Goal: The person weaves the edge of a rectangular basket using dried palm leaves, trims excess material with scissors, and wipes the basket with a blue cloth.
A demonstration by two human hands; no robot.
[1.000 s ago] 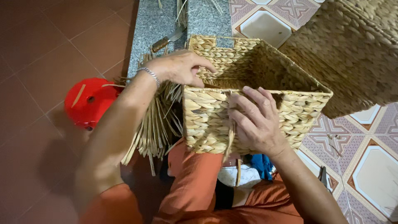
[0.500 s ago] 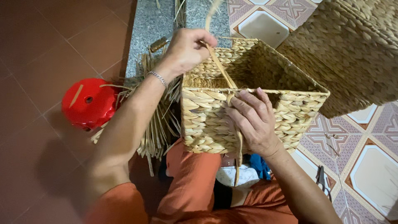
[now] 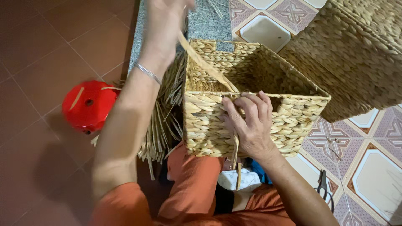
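Observation:
A square woven straw basket rests on my lap, its open top facing up. My right hand presses on the near wall and rim, fingers pinning a flat straw strand where it enters the weave. My left hand is raised high at the frame's top and blurred, pulling that strand taut up and away from the rim. A silver bracelet sits on my left wrist. Loose strand ends hang below the basket.
A bundle of dry straw lies on the floor left of the basket. A red plastic stool stands further left. Another large woven basket fills the upper right. Black scissors lie on the patterned tiles at the right.
My left hand has gone from the basket's far rim upward, drawing the strand out long and tight. My right hand has stayed on the near wall.

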